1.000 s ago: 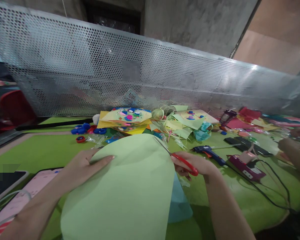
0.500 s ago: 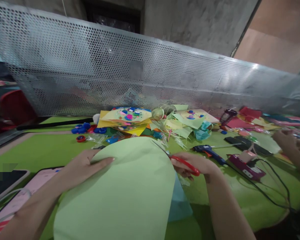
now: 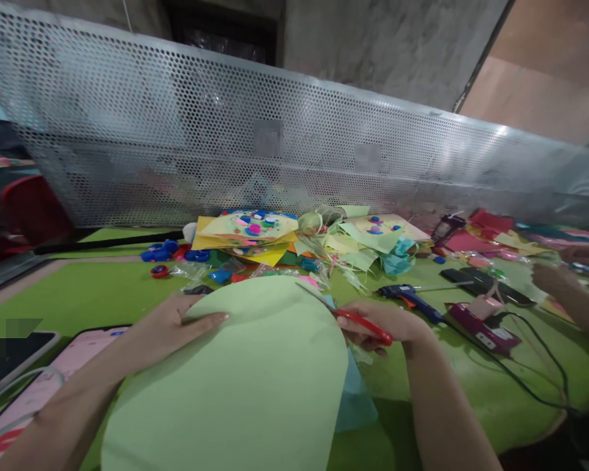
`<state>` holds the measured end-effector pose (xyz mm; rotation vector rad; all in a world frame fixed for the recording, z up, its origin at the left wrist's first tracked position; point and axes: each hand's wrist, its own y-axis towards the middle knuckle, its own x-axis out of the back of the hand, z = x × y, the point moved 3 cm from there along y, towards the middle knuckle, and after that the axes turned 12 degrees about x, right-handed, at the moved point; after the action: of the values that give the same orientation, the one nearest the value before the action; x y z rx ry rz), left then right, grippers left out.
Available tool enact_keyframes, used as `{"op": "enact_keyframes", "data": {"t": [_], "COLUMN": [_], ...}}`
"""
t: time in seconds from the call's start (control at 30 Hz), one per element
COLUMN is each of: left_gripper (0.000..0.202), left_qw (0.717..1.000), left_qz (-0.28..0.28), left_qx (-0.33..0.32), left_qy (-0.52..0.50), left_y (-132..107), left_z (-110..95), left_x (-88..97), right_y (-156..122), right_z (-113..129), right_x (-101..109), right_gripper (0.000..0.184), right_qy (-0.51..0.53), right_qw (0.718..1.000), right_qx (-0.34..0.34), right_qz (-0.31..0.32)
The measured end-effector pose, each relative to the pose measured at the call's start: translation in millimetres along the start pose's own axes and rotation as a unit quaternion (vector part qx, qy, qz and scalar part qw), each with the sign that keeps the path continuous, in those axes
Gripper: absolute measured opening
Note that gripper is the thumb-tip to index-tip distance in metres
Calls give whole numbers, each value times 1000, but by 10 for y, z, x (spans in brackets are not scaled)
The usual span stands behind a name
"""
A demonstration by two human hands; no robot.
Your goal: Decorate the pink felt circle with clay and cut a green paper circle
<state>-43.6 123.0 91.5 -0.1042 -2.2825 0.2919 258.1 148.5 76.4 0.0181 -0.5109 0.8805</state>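
At the middle of the green table [image 3: 451, 376], pale green paper [image 3: 245, 379] sits right in front of me, big rounded sheet, curved top edge facing away. Left hand [image 3: 169, 329]: clamped on its upper left edge, thumb flat on top, fingers hidden underneath. Right hand [image 3: 395, 319]: fingers closed around the red handles of the scissors [image 3: 363, 323] at the upper right edge; one blade lies over the paper, pointing up-left, can't see the other, so can't tell how wide they stand. Delta vs a second ago: paper's top edge is lower in view, its right side bulges out further, and red and pink scraps [image 3: 310, 280] now show just past the top edge. Blade tip has shifted slightly down and left with it; both hands nearly where they were. Blue sheet [image 3: 356, 402] pokes out under the right side, a bit less of it visible. Co-worker's hand [image 3: 554, 281] at far right has moved leftward. Unchanged: glue gun [image 3: 415, 302] and purple power strip [image 3: 483, 329] right of my right hand, pink-screen phone [image 3: 63, 373] by my left forearm, decorated cards [image 3: 252, 226] piled beyond the paper.
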Motion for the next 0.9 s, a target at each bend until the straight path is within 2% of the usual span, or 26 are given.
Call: {"op": "enact_keyframes", "data": {"t": [0.13, 0.23, 0.4, 0.6, 0.77, 0.9], "left_gripper": [48, 52, 49, 49, 49, 46], "left_qw": [1000, 999, 999, 998, 998, 998], "left_qz": [23, 51, 47, 61, 54, 63], "left_qx": [-1, 6, 5, 10, 16, 11], "left_qy": [0, -12, -15, -6, 0, -5], "left_y": [-3, 9, 12, -33, -34, -62], "left_z": [19, 37, 20, -39, -39, -78], "left_x": [-29, -58, -61, -74, -69, -72], "right_y": [-1, -4, -18, 16, -10, 5], "right_z": [5, 13, 25, 31, 15, 24], "right_x": [-29, -28, -5, -44, -28, -53], "right_gripper": [46, 46, 47, 46, 47, 47], "right_qy": [2, -10, -34, -13, -9, 3], "right_qw": [1000, 1000, 999, 1000, 999, 999], "right_qx": [-2, -19, -37, -5, -34, -4], "right_qz": [20, 8, -5, 24, 12, 45]}}
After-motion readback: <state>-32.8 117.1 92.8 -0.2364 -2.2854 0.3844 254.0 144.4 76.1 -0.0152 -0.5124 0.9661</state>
